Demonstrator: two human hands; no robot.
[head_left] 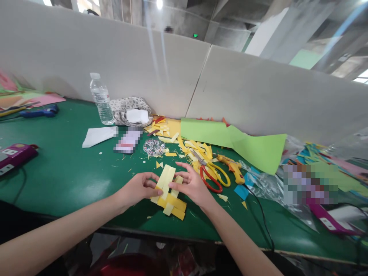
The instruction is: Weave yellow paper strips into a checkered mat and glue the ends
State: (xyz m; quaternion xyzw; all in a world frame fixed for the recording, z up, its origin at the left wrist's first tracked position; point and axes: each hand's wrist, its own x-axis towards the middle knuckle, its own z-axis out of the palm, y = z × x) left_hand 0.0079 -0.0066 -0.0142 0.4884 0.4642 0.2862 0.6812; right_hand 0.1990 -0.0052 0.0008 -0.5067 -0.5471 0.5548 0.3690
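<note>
A small mat of woven yellow paper strips [170, 193] lies near the front edge of the green table [63, 172]. My left hand [139, 188] pinches the left side of the strips. From the right, my right hand [192, 183] holds the pale upright strips between thumb and fingers. Both hands rest low over the table, with the weave between them.
Red-handled and yellow-handled scissors [212, 174] and a yellow glue gun [233, 168] lie just right of my hands amid yellow scraps. Green paper sheets [235, 140] lean at the back right. A water bottle [101, 100], cloth pouch [129, 109], white paper [97, 136] and power strip [14, 155] sit left.
</note>
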